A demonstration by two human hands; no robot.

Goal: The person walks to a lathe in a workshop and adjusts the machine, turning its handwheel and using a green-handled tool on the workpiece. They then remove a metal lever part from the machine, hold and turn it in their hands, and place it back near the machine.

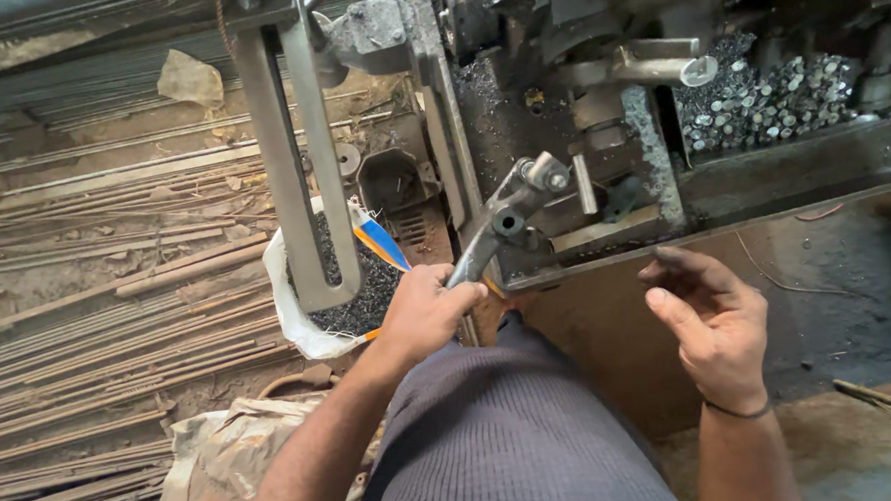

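Left hand: the left hand [421, 312] was wrapped tight around the lower end of a grey metal lever [494, 233], fingers curled over it and thumb on top.
Lever: it rose up and away from that hand to a pivot head with a round hole, fixed at the near edge of the machine [571, 136].
Right hand: the right hand [708, 317] hung in the air with nothing in it, fingers loosely bent and apart, thumb pointing toward the lever; a thin dark band sat on its wrist.
Machine: dark, oily ironwork stood just beyond both hands, its tray rim running right above the right hand.
Cut pieces: a heap of short shiny metal pieces [763, 94] lay in the machine's tray, well beyond the right hand.
Sack: a white sack [297, 319] full of dark metal shavings stood just left of the left hand, beneath a long slotted steel bar [299, 164].
Rods: rusty rods [102, 316] lay on the floor, farther left of the left hand.
Lap: grey ribbed cloth [517, 444] covered the person's leg between the two forearms.
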